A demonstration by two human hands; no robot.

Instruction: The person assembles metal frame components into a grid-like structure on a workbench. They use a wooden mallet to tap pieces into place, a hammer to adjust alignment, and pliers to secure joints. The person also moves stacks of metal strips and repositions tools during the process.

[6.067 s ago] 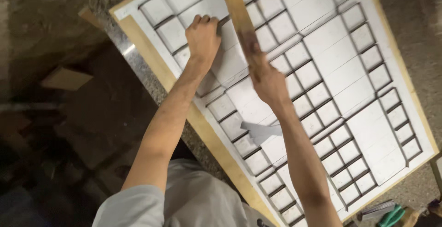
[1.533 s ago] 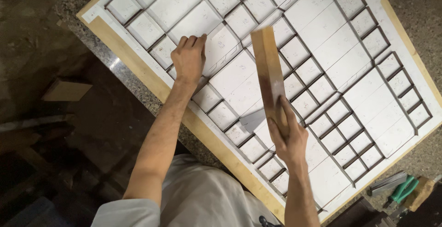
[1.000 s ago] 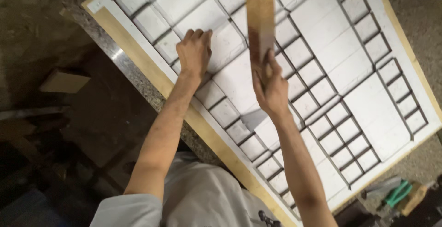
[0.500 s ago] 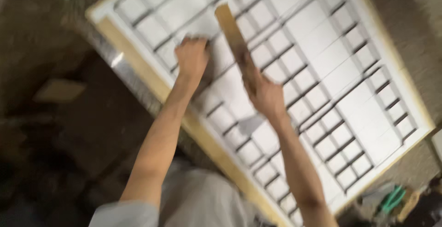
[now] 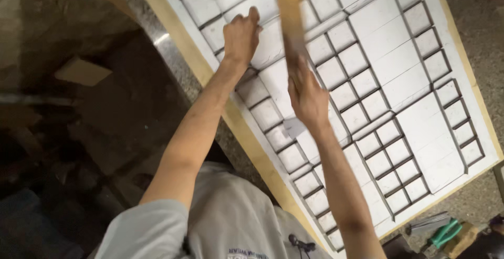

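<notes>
A large white panel with a grid of dark metal strips lies on a wooden board. My left hand presses flat on the panel near its left edge, fingers close together. My right hand grips the lower end of a long wooden stick, which points up and away over the grid and is motion-blurred. A small pale scrap lies on the panel just below my right wrist.
The board rests on a speckled stone counter. A green-handled tool and a grey metal piece lie at the lower right. A wooden offcut sits on the dark floor at the left.
My right hand has swung the wooden stick back and forth over the grid, lifting it again from a lower, tilted position. My left hand has stayed pressed on the same part of the panel.
</notes>
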